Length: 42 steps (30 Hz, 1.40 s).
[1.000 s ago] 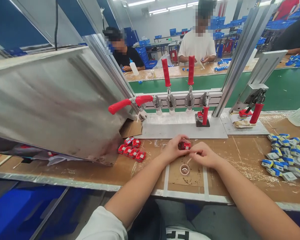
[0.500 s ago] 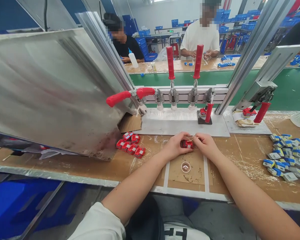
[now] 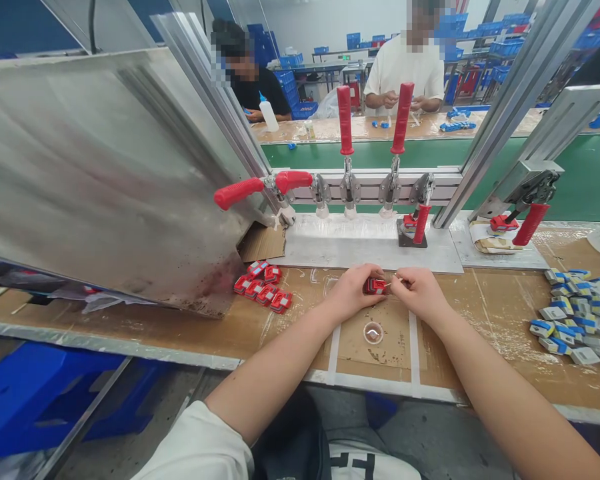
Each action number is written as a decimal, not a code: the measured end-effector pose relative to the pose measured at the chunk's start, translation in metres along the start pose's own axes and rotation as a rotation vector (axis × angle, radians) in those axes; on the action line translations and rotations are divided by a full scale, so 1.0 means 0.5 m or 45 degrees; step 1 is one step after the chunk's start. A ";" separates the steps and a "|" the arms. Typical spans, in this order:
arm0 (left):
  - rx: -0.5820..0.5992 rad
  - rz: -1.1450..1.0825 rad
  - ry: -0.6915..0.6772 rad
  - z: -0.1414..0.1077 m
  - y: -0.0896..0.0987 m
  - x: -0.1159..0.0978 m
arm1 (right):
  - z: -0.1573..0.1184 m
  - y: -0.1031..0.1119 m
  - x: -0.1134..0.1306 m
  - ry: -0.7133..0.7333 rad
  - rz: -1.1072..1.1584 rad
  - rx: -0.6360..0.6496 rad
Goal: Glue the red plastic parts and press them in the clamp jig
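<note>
My left hand (image 3: pixel 354 288) is closed around a small red plastic part (image 3: pixel 376 287), held just above the bench. Between the pinched fingers of my right hand (image 3: pixel 420 291) is a thin pale stick (image 3: pixel 389 285), its tip pointing left at the part's right side. Whether the tip touches the part is too small to tell. Below my hands a small clear round cup (image 3: pixel 366 339) stands on a brown cardboard sheet (image 3: pixel 350 353); what it holds is hard to make out. Several similar red parts (image 3: pixel 265 292) lie grouped left of my left hand.
Behind my hands stands a metal frame with red-handled toggle clamps (image 3: pixel 347 127); one clamp (image 3: pixel 420 223) presses on a red part. A large metal panel (image 3: pixel 105 187) leans at left. White, blue and yellow pieces (image 3: pixel 575 317) are heaped at right. Two people sit at the bench opposite.
My right hand has drawn slightly right, away from my left. The stick, earlier across the red part's top, now points at its right side. The view has shifted a little.
</note>
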<state>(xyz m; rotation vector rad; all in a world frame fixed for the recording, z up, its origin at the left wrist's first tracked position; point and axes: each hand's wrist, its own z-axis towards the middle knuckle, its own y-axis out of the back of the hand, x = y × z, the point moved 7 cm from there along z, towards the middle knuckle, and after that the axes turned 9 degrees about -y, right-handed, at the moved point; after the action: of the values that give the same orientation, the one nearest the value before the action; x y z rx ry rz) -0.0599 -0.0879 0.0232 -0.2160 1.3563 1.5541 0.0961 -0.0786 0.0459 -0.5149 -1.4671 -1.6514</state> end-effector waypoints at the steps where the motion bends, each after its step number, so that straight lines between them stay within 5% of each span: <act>1: -0.012 0.012 -0.016 0.001 0.002 -0.002 | -0.001 0.001 0.002 -0.009 0.054 0.019; 4: -0.051 -0.015 0.002 0.002 0.007 0.001 | -0.012 -0.005 0.025 0.053 0.243 0.186; 7: -0.053 -0.117 0.043 0.002 0.007 0.005 | -0.043 -0.033 0.066 0.263 0.323 0.538; 10: -0.032 -0.234 0.063 -0.001 0.003 0.007 | -0.075 -0.068 0.081 0.359 0.195 0.808; 13: -0.022 -0.275 0.072 -0.003 0.001 0.006 | -0.089 -0.092 0.073 0.349 0.033 0.903; 17: -0.008 -0.261 0.092 -0.003 0.002 0.007 | -0.079 -0.082 0.073 0.367 0.137 0.834; 23: -0.007 -0.246 0.101 -0.001 0.003 0.007 | -0.012 -0.014 0.019 -0.024 0.363 0.207; 25: -0.005 -0.227 0.101 -0.001 0.003 0.006 | -0.002 -0.010 -0.001 -0.151 0.339 0.116; 42: -0.019 -0.070 0.009 -0.002 -0.001 0.006 | 0.000 -0.026 -0.015 -0.266 0.264 0.168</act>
<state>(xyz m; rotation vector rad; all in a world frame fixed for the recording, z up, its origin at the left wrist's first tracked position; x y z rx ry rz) -0.0614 -0.0871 0.0207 -0.2661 1.3339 1.5196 0.0901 -0.0768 0.0325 -0.7571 -1.6024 -1.3613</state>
